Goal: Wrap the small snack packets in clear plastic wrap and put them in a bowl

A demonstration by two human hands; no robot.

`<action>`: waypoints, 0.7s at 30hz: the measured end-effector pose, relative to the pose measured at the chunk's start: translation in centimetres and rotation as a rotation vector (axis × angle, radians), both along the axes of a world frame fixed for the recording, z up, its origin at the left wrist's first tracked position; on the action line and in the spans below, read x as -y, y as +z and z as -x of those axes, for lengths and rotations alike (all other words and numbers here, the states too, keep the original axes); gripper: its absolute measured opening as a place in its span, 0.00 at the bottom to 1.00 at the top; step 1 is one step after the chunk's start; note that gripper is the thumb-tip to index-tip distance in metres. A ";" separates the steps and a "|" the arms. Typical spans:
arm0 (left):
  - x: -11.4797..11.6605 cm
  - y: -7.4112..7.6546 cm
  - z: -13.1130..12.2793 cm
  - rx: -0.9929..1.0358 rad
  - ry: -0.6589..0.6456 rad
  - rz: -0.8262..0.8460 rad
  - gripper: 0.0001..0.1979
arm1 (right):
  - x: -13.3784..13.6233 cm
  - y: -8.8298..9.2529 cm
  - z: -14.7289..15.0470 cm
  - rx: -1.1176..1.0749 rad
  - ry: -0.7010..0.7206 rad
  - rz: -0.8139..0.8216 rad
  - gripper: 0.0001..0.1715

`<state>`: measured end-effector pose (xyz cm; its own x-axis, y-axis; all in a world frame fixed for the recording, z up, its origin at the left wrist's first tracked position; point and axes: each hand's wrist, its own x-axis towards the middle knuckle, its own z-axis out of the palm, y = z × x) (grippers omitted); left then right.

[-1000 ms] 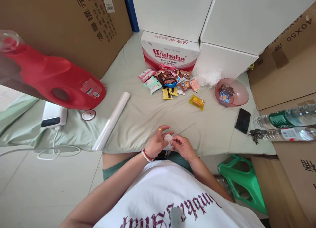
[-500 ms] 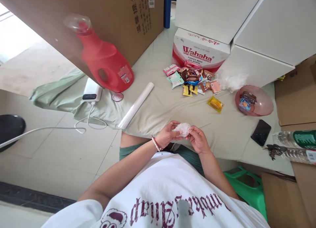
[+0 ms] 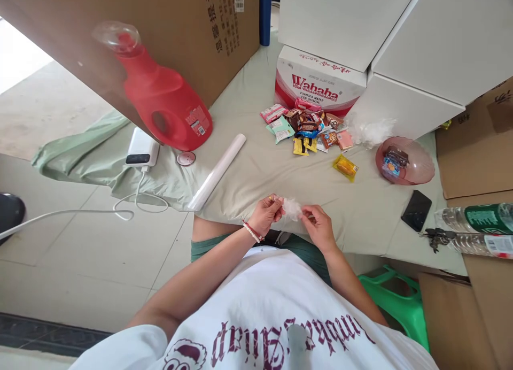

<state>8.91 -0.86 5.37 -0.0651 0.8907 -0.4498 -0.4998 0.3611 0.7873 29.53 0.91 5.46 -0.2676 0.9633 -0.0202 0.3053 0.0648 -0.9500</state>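
Observation:
Between my hands, over the near edge of the cloth-covered surface, is a crumpled bunch of thin clear plastic film. My left hand pinches its left end, thumb against the fingers. At its right end, my right hand pinches the edge with its fingertips. Beyond them lies a yellow-wrapped snack, and farther back a heap of wrapped snacks. A pinkish see-through bowl to the right holds several wrapped snacks.
To the left are a red jug topped with clear plastic, a white roll and a power bank with its cable. A Wahaha box stands behind. At right lie more plastic film, a phone, keys and bottles.
The plastic film has gone from a compact, rounded bundle to a looser, ragged bunch. My hands have moved slightly apart, and my left fingers have closed tighter. The view has shifted a little.

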 end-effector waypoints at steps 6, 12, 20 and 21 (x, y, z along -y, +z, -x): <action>-0.1 -0.1 1.5 -0.094 0.161 0.006 0.28 | -0.3 -0.4 -0.3 0.004 -0.102 -0.005 0.08; 0.3 0.4 0.0 0.022 0.078 -0.011 0.28 | 0.3 -0.7 2.8 -0.293 -0.209 0.404 0.35; 0.6 -0.1 1.6 0.010 0.157 0.019 0.30 | -1.1 -0.2 1.3 -0.459 -0.314 0.524 0.29; 0.7 -0.1 1.6 0.008 0.146 0.011 0.30 | -1.1 -0.1 1.3 -0.457 -0.282 0.558 0.30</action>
<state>7.34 -1.54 5.28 -0.1902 0.8670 -0.4605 -0.5541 0.2924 0.7794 28.26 2.01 5.35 -0.1122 0.8758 -0.4694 -0.1907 -0.4826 -0.8548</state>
